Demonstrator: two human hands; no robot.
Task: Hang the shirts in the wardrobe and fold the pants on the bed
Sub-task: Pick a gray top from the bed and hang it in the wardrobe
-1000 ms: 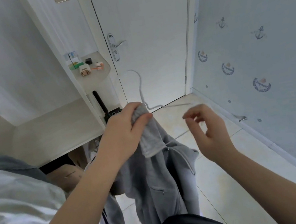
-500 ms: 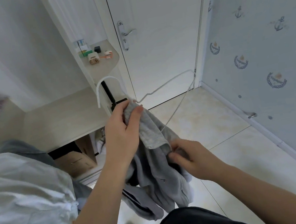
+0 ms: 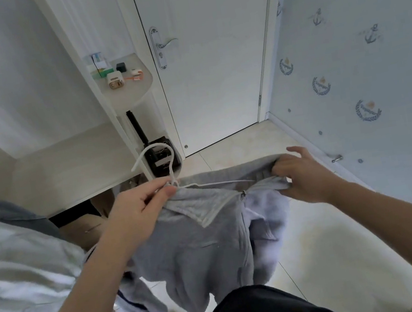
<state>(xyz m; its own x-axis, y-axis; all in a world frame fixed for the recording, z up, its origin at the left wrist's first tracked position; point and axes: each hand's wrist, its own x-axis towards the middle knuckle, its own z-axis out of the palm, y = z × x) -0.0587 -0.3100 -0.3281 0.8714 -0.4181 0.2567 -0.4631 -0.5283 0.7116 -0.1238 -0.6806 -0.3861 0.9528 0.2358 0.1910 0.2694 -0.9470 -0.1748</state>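
Hanger [image 3: 173, 166] and grey shirt [image 3: 201, 251] are pinched by left hand [image 3: 138, 209]; right hand [image 3: 303, 178] grips its shoulder.

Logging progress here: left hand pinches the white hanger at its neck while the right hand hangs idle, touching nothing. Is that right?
Not quite. The head view shows the right hand gripping the grey shirt at its top edge. The left hand does pinch the white hanger at its neck.
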